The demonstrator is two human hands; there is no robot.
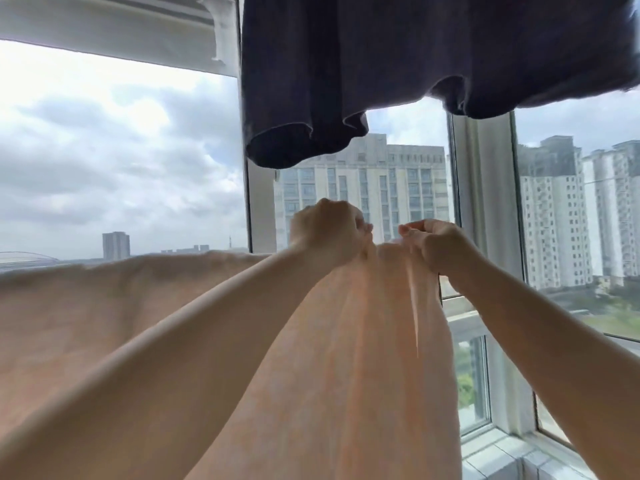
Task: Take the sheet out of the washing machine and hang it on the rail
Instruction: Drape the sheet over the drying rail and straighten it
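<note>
Sheet (329, 358) position governed the coming move: the pale peach fabric rose from the lower frame to both hands, which held its top edge at arm's length in front of the window (121, 150). The left hand (325, 230) was curled round a gathered bunch of the edge. The right hand (433, 244) pinched the same edge just beside it, with only a short span of cloth between the two. Both hands were therefore clamped on the sheet and close together, neither noticeably nearer to it than the other.

From the hands, the long run of the top edge extended leftward, roughly level, toward the left border of the view. That portion appeared draped over a support, but the rail itself was hidden by the fabric and could not be confirmed. To the right of the right hand, no further sheet was visible; the cloth fell steeply downward there in long vertical folds.

The fabric looked soft, matte and slightly translucent against the daylight, with creases running along its hanging length.

A dark garment (433, 57) hung overhead, above and apart from the hands.

Judged from this layout, the sheet was out of the machine, and spreading the bunched edge to the right seemed the remaining step.
</note>
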